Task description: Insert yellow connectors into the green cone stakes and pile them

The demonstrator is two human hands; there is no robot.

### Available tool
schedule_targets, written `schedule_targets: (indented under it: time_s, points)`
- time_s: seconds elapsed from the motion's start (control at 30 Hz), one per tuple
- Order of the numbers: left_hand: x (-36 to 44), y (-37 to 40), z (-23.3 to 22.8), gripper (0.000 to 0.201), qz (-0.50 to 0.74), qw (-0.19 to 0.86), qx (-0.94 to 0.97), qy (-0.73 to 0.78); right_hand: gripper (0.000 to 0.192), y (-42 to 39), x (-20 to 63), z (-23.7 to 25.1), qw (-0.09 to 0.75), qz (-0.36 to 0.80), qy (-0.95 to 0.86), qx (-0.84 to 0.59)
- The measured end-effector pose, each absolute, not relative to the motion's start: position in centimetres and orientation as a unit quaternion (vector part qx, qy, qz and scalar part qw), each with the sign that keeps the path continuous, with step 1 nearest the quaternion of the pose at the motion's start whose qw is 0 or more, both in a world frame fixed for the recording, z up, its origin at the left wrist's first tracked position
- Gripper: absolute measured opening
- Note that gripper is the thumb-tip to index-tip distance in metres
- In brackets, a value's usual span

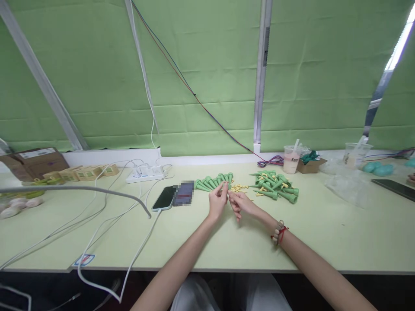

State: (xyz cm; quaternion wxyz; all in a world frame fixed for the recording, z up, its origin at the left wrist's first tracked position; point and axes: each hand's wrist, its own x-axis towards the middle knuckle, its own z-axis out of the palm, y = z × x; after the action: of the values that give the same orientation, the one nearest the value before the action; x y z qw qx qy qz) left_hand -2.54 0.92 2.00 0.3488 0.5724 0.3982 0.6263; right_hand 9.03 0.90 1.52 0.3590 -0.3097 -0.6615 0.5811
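Observation:
My left hand (217, 202) and my right hand (243, 204) meet fingertip to fingertip above the table. Both are closed in a pinch, and whatever small thing sits between the fingers is too hidden to name. Just behind the left hand lies a row of green cone-shaped pieces (209, 183), fanned side by side. Small yellow pieces (239, 187) are scattered beyond the right hand's fingers. To the right is a loose heap of green cones (278, 185), some with yellow bits at or near their narrow ends.
Left of the row lie a phone (164, 198) on a charging cable and a blurred dark item (183, 193). A power strip (145, 173) and loose white cables spread further left. Drink cups (291, 160), a small cardboard box (311, 166) and clear plastic bags (346, 185) stand right.

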Motion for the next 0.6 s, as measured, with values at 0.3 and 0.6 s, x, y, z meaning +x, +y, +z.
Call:
schedule_targets:
  time_s: [0.3, 0.6]
  points:
    - [-2.5, 1.6, 2.0, 0.051, 0.622, 0.387, 0.524, 0.435, 0.046, 0.6, 10.2, 1.8, 0.457, 0.270, -0.759, -0.377]
    - [-2.2, 1.2, 1.8, 0.051, 0.632, 0.357, 0.541, 0.426, 0.042, 0.3, 9.5, 1.4, 0.461, 0.304, -0.740, -0.383]
